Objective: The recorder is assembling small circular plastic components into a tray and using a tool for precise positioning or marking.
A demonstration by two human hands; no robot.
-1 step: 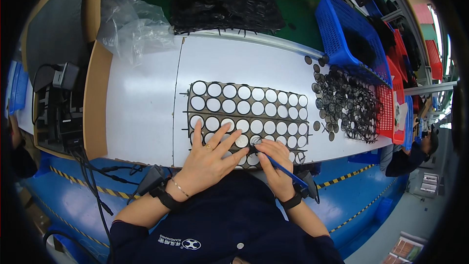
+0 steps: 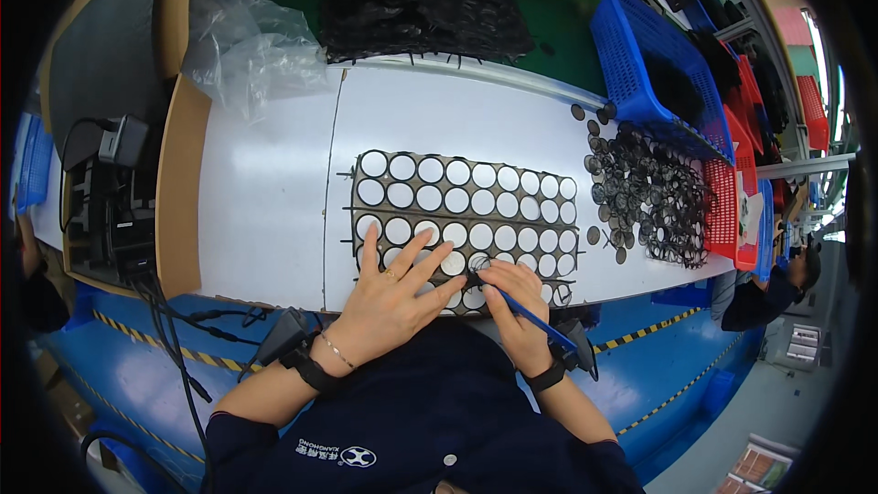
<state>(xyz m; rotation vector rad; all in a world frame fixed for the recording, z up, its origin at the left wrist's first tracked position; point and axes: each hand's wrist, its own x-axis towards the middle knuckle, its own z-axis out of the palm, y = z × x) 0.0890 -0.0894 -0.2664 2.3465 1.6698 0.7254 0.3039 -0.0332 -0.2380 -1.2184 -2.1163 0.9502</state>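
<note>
A dark rectangular sheet (image 2: 448,213) with rows of round holes, white showing through them, lies on the white table. My left hand (image 2: 391,288) rests on its near left part with fingers spread, holding nothing. Its thumb points at a small black piece (image 2: 474,280) on the near row; whether they touch I cannot tell. Fingers of my right hand (image 2: 519,306) are closed round a slim blue pen-like tool (image 2: 535,318), which slants back toward my wrist. Its working end is hidden by the hand. Fine black rings or strands (image 2: 478,263) show beside the right fingertips.
A heap of thin black rings and discs (image 2: 645,192) lies to the right. Behind it stand a blue basket (image 2: 631,59) and red baskets (image 2: 721,206). At left are a cardboard box (image 2: 178,187) and clear plastic bags (image 2: 265,59). Black bundled sheets (image 2: 421,14) lie at the back.
</note>
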